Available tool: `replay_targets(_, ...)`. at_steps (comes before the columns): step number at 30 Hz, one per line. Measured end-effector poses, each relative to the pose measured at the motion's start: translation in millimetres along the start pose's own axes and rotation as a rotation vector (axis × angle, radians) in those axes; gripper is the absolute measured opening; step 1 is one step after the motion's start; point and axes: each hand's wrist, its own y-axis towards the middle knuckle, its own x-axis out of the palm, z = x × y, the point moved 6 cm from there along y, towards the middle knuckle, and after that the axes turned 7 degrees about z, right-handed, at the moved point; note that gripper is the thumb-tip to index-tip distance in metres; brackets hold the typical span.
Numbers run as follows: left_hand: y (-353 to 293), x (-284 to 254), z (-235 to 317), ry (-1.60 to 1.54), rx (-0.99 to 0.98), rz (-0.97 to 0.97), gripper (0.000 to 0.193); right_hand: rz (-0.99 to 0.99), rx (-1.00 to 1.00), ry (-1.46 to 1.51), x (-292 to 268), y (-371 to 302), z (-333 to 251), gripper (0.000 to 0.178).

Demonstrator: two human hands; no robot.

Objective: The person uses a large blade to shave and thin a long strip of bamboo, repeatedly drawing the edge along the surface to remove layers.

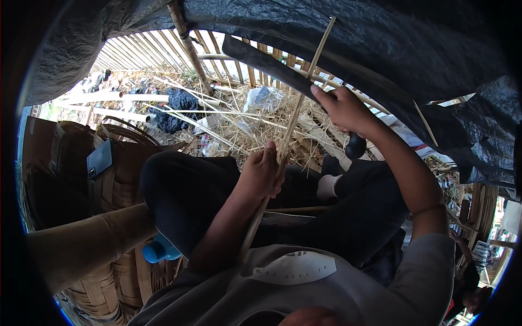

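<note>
My left hand (pixel 262 171) is closed around a long, thin bamboo strip (pixel 295 115) in front of my lap. The strip slants from my torso up to the far right, where its tip narrows. In my right hand (pixel 348 113) is a machete (pixel 266 64) with a wide dark blade and a rounded black handle end. Its blade points to the far left and crosses the strip above my left hand. Thumb on the back of the blade, my right hand sits close beside the strip. Whether the edge cuts into the strip cannot be made out.
Straw and bamboo shavings (pixel 272 120) litter the ground ahead. Bamboo poles (pixel 136 99) lie at the far left. Woven baskets (pixel 117 277), a phone (pixel 99 159), a thick bamboo pole (pixel 92 242) and a blue bottle (pixel 157 251) are at my left. Black sheeting (pixel 402 49) hangs ahead and right.
</note>
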Motion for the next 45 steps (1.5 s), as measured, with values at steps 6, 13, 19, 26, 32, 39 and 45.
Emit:
replay_targets(6, -9.4, -3.3, 8.6, -0.052, -0.028, 0.043, 0.055, -0.013, -0.226, -0.134, 20.0, -1.6, -6.0, 0.074)
replay_targets(13, 1.9, 0.0, -1.7, -0.059, 0.000, -0.015, 0.054, -0.010, -0.067, -0.067, -0.2, -3.5, 0.8, 0.068)
replay_targets(19, -9.7, -4.8, 3.3, -0.087, -0.029, 0.022, 0.052, -0.041, -0.162, -0.125, 14.6, -19.8, -15.8, 0.060)
replay_targets(26, -3.7, 5.2, 3.3, -0.033, -0.037, -0.018, 0.052, 0.039, -0.002, 0.038, -7.1, -1.5, 13.7, 0.057)
replay_targets(32, -11.3, -3.8, 1.5, -0.082, -0.053, 0.017, 0.049, -0.015, -0.206, -0.115, 18.4, -16.1, -6.5, 0.073)
replay_targets(39, -5.1, 4.7, -0.3, -0.049, -0.069, -0.021, 0.050, -0.030, 0.031, -0.045, -3.1, -5.9, 9.3, 0.055)
replay_targets(45, -15.4, -2.9, 1.7, -0.085, -0.080, 0.004, 0.050, -0.051, -0.227, -0.173, 21.0, -24.3, -16.2, 0.065)
